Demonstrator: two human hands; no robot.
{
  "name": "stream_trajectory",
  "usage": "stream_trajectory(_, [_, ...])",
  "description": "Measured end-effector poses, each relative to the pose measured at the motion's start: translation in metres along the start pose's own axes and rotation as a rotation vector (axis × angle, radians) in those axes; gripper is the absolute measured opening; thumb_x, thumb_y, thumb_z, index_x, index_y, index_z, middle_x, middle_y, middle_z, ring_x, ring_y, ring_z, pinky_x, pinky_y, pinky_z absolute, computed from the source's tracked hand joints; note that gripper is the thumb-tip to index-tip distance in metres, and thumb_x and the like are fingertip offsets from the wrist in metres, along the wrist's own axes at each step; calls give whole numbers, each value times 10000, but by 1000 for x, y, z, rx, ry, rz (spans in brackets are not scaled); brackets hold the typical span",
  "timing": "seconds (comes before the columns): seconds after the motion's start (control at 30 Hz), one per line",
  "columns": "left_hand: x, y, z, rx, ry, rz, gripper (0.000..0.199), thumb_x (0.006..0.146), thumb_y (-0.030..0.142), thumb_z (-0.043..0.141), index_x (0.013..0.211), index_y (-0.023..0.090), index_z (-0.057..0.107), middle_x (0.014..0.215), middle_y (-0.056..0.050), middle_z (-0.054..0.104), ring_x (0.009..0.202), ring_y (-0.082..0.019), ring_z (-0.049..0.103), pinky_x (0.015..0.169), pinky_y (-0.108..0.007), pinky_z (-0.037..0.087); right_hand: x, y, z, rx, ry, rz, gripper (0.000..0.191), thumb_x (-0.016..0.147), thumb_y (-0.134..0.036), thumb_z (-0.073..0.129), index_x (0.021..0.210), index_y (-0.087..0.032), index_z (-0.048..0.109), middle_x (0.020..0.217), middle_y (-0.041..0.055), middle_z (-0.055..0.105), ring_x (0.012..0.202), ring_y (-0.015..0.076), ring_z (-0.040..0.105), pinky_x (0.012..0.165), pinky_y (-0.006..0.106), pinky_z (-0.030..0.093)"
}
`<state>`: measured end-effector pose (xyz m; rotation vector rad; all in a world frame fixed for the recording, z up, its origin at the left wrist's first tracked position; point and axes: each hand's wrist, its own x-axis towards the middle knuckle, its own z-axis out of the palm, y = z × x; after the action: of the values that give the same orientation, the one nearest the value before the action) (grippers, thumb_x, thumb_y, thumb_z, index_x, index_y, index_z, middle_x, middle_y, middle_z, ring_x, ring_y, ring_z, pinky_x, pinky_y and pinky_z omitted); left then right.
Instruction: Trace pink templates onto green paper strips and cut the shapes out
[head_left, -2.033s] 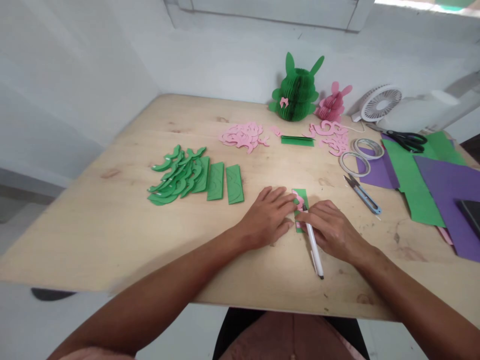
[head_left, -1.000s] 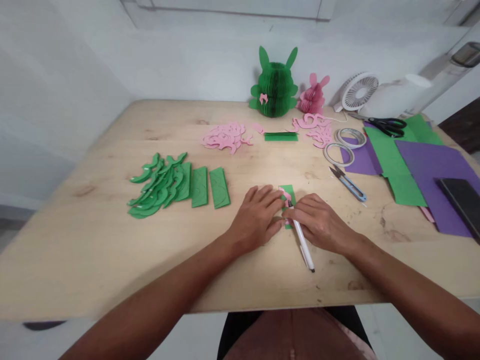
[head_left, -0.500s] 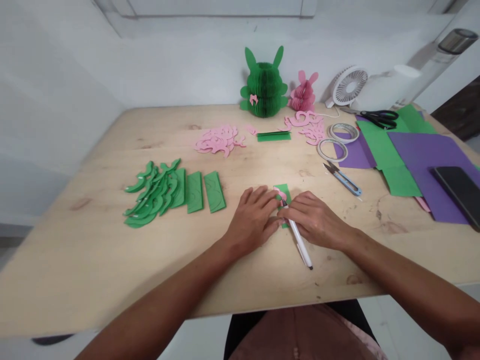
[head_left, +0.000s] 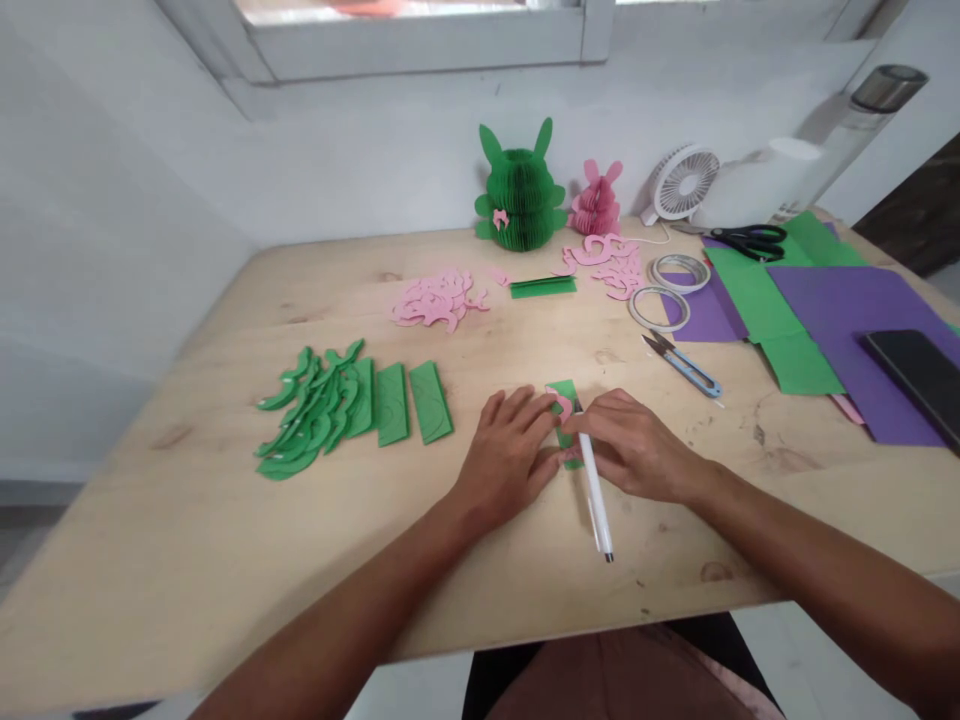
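Observation:
My right hand point(head_left: 634, 445) is closed around a white pen point(head_left: 594, 490), whose tip is over a small green paper strip point(head_left: 566, 388). On that strip lies a pink paper cutout point(head_left: 564, 406), partly covered by fingers. Fingers spread, my left hand point(head_left: 510, 450) presses on the left side of the strip and cutout. Left of it are two green folded rectangles point(head_left: 430, 402) with curved lines drawn on them, and a pile of green cutouts point(head_left: 319, 410).
Pink cutouts point(head_left: 439, 298), a green bunny figure point(head_left: 521, 200) and a pink one point(head_left: 596, 205) are at the back. Rightward are tape rolls point(head_left: 660, 309), blue snips point(head_left: 686, 365), black scissors point(head_left: 754, 240), a fan point(head_left: 684, 183), purple paper point(head_left: 855, 300) and a phone point(head_left: 919, 375).
The camera view has tilted up, showing more of the window frame. The pen's tip has moved slightly right along the cutout, and its rear end has swung a little left.

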<state>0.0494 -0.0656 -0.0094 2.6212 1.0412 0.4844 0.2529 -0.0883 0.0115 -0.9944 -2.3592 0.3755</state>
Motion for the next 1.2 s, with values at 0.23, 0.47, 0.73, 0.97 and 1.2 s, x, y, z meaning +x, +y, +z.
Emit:
stream_trajectory(0.23, [-1,1,-1,-18,-3,-7,288,852,298,504,1118,202,560,1351,-54,514,1316,-292,344,1096,-500,207,-2,2,-6,382,172,383,181,919,-306,472,1031,-218,585,825,28,649,754,161,614,689,285,465])
stream_trajectory(0.47, [-2,1,-1,-45,28,4,284,863,310,495,1120,209,563,1336,-62,520,1308,-290,351,1095,-507,207,0,2,-4,446,339,619,302,933,-378,428,938,-179,656,635,4,551,642,153,538,606,278,428])
stream_trajectory(0.73, [-2,1,-4,-43,30,7,268,865,306,496,1103,201,556,1322,-64,526,1311,-285,352,1083,-523,235,22,0,-8,672,375,773,244,826,-391,571,892,-162,623,640,12,604,580,141,551,575,275,458])
stream_trajectory(0.97, [-2,1,-6,-48,16,-6,281,860,320,506,1114,211,557,1336,-61,514,1320,-294,339,1078,-530,242,43,7,4,595,303,674,252,860,-367,509,797,-160,639,631,12,596,607,143,548,599,275,453])
stream_trajectory(1.2, [-1,0,-6,-71,3,-8,299,873,324,488,1140,205,548,1353,-63,503,1326,-294,328,1096,-539,208,37,13,8,526,318,661,178,861,-317,521,954,-175,576,653,2,633,637,160,597,618,280,469])
